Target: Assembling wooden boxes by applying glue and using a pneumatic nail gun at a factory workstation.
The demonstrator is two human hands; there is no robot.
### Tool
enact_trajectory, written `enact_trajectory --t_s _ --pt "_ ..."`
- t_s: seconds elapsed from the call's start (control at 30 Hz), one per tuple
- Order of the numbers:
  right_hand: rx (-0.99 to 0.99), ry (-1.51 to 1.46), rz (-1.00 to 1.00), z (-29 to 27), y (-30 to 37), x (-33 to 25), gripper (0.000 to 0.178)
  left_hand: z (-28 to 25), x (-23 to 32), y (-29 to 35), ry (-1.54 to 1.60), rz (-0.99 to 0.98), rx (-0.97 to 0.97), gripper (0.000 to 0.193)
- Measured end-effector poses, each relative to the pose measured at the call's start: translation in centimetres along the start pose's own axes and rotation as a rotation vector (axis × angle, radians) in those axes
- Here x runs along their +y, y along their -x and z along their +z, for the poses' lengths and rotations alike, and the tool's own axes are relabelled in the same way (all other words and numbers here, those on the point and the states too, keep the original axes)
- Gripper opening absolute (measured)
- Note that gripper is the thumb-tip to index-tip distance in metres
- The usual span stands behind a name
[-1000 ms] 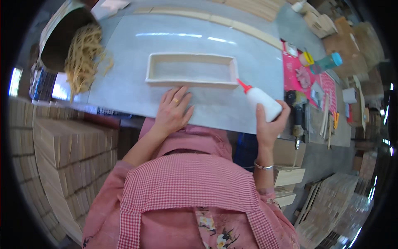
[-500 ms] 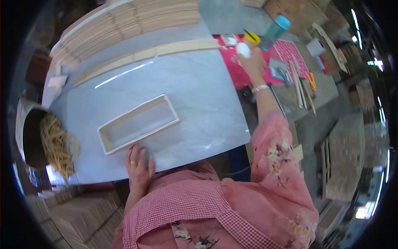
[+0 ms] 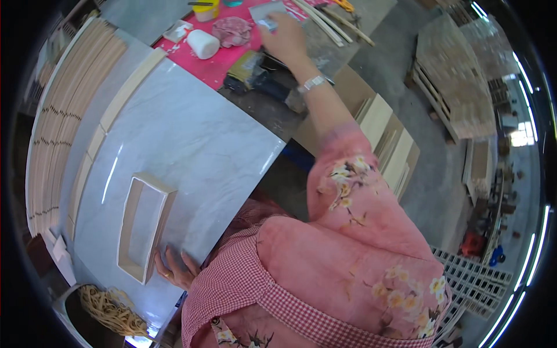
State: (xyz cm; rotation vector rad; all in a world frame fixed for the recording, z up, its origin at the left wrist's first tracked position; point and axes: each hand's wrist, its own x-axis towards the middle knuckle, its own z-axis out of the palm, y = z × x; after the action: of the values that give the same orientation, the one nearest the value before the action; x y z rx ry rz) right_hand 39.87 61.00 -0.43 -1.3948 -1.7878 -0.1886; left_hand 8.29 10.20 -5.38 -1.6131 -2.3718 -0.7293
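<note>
On the pale, glossy tabletop (image 3: 191,139) lies a shallow rectangular wooden frame (image 3: 165,196) with light rims. My left hand (image 3: 177,268) rests beside its near end, fingers spread and fingertips at the frame's side. Far out at the top, my right hand (image 3: 283,37) reaches over the pink sheet, next to a flat grey plate (image 3: 260,10). Its fingers bend round a small silvery-blue thing that I cannot make out. A white bottle (image 3: 203,44) lies tilted left of that hand, next to a crumpled pink cloth (image 3: 231,31).
A yellow tub (image 3: 205,10) stands beyond the bottle. Thin wooden sticks (image 3: 322,23) lie right of my right hand. Stacked wooden strips (image 3: 69,122) fill the left side, with a long slat (image 3: 125,93) beside them. Rubber bands (image 3: 110,310) hang over a bin at the lower left.
My view has turned to the right. My right hand has left the white bottle and moved over to the grey plate. My left hand stays beside the frame.
</note>
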Motion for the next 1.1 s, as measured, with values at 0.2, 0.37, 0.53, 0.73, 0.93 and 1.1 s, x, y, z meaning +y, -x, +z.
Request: enact_trajectory --t_s 0.2,0.37,0.53,0.73,0.93,1.1 --pt "0.011 0.646 0.536 -16.4 16.4 15.1 0.058 0.0 -0.8 0.2 0.052 0.049 0.015 0.039" --pt "-0.499 0.640 1.141 -21.6 25.6 20.0 0.087 0.0 -0.9 -0.2 0.060 0.084 0.004 0.042" --pt "-0.599 0.631 1.210 -20.1 26.1 19.8 0.093 0.1 -0.5 -0.1 0.099 0.030 0.020 0.043" --pt "-0.790 0.532 1.007 -20.5 25.5 21.8 0.081 -0.5 -0.3 -0.1 0.128 0.079 0.111 0.046" --pt "-0.747 -0.032 0.920 -24.7 23.7 21.3 0.072 -0.5 0.0 -0.2 0.176 0.015 0.102 0.043" --pt "0.014 0.248 0.408 -23.0 13.9 13.8 0.072 -2.1 -0.5 0.5 0.303 -0.069 0.301 0.031"
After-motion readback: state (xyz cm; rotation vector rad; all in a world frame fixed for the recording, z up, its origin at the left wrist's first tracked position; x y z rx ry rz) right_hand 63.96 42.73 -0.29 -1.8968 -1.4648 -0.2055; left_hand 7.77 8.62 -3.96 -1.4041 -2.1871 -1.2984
